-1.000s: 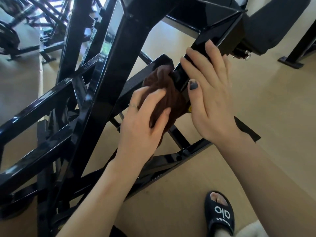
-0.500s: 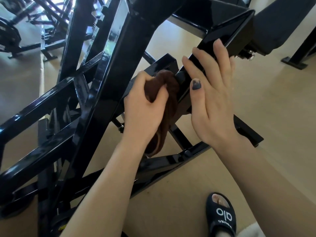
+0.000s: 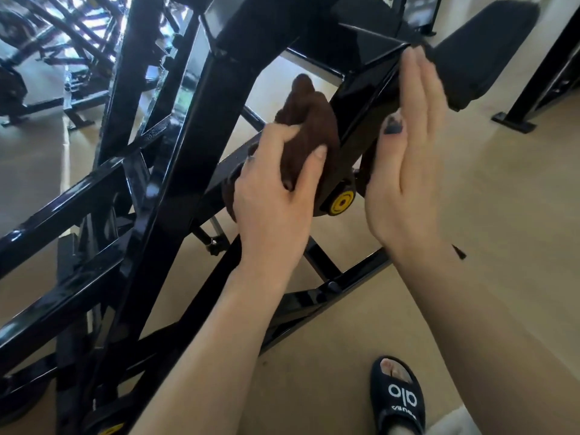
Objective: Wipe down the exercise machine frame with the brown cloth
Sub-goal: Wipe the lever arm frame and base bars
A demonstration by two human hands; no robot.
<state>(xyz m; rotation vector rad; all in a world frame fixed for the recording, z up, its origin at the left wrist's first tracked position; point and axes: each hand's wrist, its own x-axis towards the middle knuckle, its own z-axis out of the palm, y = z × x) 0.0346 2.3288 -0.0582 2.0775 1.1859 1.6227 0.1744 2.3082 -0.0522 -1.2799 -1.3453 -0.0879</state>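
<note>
Gripping cloth [image 3: 309, 127] in left hand [image 3: 270, 196] against frame [image 3: 175, 171], right hand [image 3: 408, 171] flat, fingers straight on bar.

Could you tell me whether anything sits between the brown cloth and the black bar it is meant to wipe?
Nothing visible does. The left hand grips the brown cloth, which lies directly against the near black bar of the frame. The right hand rests flat on the bar's other side, clear of the cloth.

A black slide sandal [image 3: 398, 398] with white lettering stands on the beige floor [image 3: 489, 196] — other black gym machines [image 3: 47, 58] sit far left.
</note>
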